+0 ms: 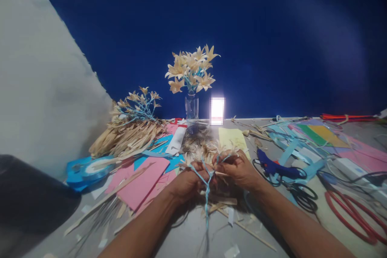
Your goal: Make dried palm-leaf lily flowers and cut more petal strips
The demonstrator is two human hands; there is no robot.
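Both hands meet at the centre over the table. My left hand (188,182) is closed around a flower stem (207,193) wrapped in light blue tape. The stem splits into several branches at the top, and its thin lower end hangs down toward me. Pinched between thumb and fingers, a branch near the fork is in my right hand (234,170). Pale husk flowers (222,154) show just beyond the fingers; the hands partly hide them. Beneath lie husk scraps (222,201).
Behind stands a glass vase (191,115) of husk flowers (193,66). Left are a husk bundle (130,135), pink paper (145,181) and a blue tape roll (90,169). Right are a blue glue gun (276,165), black scissors (302,195), red-handled scissors (352,213) and a power strip (356,173).
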